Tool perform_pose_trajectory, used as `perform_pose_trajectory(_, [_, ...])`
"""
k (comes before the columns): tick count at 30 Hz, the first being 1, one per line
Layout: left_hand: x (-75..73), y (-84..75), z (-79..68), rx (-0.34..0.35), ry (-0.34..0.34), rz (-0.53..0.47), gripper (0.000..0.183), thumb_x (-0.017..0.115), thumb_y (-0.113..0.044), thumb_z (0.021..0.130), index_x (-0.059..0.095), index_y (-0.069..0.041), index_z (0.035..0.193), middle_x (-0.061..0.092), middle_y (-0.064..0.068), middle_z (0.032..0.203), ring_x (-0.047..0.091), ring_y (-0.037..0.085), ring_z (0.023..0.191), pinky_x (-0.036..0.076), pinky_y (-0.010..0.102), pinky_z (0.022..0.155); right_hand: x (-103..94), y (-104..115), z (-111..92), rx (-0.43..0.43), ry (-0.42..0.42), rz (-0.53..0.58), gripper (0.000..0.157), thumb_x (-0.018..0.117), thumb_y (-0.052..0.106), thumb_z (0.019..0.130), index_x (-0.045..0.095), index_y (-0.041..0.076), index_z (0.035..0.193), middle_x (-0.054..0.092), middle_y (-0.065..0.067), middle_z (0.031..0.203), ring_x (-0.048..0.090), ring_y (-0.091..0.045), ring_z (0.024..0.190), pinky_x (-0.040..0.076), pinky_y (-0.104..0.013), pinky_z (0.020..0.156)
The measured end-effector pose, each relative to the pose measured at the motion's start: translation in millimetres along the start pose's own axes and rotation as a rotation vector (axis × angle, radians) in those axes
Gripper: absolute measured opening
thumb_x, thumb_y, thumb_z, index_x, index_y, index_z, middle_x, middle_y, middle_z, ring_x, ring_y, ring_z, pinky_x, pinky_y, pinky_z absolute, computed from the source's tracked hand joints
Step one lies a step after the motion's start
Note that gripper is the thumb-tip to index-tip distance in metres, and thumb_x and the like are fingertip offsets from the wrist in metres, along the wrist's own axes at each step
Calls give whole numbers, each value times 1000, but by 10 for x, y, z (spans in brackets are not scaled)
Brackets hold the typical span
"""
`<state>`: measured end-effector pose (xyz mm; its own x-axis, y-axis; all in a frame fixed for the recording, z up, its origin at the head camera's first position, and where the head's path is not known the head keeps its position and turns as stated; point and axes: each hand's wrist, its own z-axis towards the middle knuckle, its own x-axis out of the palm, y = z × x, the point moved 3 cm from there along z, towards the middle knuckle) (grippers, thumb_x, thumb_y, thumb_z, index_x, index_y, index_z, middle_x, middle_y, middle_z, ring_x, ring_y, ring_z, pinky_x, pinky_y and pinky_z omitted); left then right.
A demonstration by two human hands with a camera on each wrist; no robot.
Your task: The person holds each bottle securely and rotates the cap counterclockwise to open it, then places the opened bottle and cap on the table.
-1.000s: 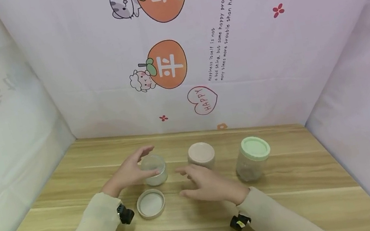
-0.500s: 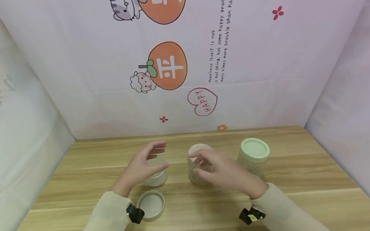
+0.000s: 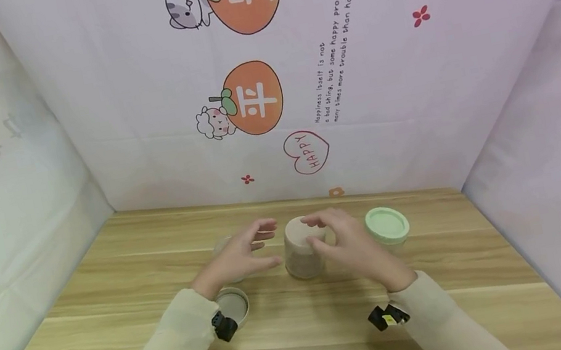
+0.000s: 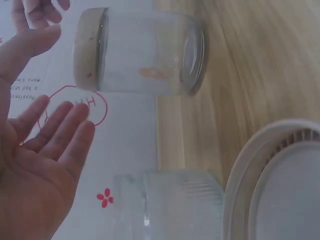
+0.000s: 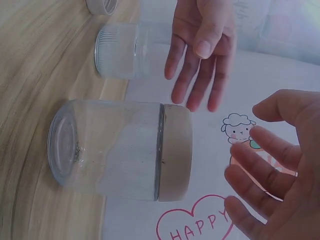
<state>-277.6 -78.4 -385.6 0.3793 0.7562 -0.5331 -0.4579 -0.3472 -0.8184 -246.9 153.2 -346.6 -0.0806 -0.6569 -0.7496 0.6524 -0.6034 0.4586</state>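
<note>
A clear glass jar [image 3: 304, 261] with a pinkish-beige lid [image 5: 175, 150] stands upright on the table between my hands. My left hand [image 3: 241, 256] hovers at its left side, thumb and fingers spread apart, with a gap to the glass. On the other side, my right hand [image 3: 346, 243] is held near the lid, overlapping it in the head view; the right wrist view shows space between its loosely bent fingers [image 5: 255, 180] and the lid. Neither hand holds anything. Behind the left hand, a lidless clear jar [image 4: 185, 205] is mostly hidden in the head view.
A loose beige lid [image 3: 238, 304] lies inner side up on the table [image 3: 299, 347], partly covered by the left wrist. Right of the right hand stands a jar with a light green lid [image 3: 387, 223]. Printed cloth walls [image 3: 389, 149] enclose the table's back and sides.
My left hand has moved right, away from the lidless jar and toward the beige-lidded jar. My right hand has shifted right and up, to that jar's right side. The jars stay put.
</note>
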Motion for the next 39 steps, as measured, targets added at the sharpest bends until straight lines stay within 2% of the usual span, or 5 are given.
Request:
perform_pose_trajectory(7, [204,62,59,-33,51,92,90,84,-29,84,32,-2,152,40,16,152,45,31,137,38,44,111,-12,-55,44,11,-52,-31,38,72,18,93,64,4,127,64,-11,125,51,-33,123,43,-55,103])
perform_pose_trajectory(14, [347,157,159,-74,-1,65,88,86,-29,83,35,-9,152,42,9,151,45,26,136,38,44,111,27,-132,55,94,6,-52,46,71,24,94,60,3,133,57,-14,134,47,-36,129,42,-61,103])
perform_pose_trajectory(24, [506,333,313,-112,-55,-28,90,89,-31,79,39,-5,148,49,10,143,51,27,129,47,42,104,165,-251,45,190,96,-116,61,66,39,96,51,6,144,48,-17,143,49,-36,128,48,-59,97])
perform_pose_trajectory(29, [541,395,329,-156,-73,-47,93,90,-33,76,39,-6,149,50,9,143,52,26,129,49,37,101,213,-258,56,219,113,-152,66,67,46,95,51,6,145,51,-17,141,50,-36,125,52,-56,93])
perform_pose_trajectory(39, [542,480,331,-151,-84,-122,91,91,-30,75,41,-8,147,50,7,142,50,27,130,48,39,102,284,-252,131,272,146,-196,85,69,64,86,51,6,146,52,-16,141,50,-32,122,55,-49,86])
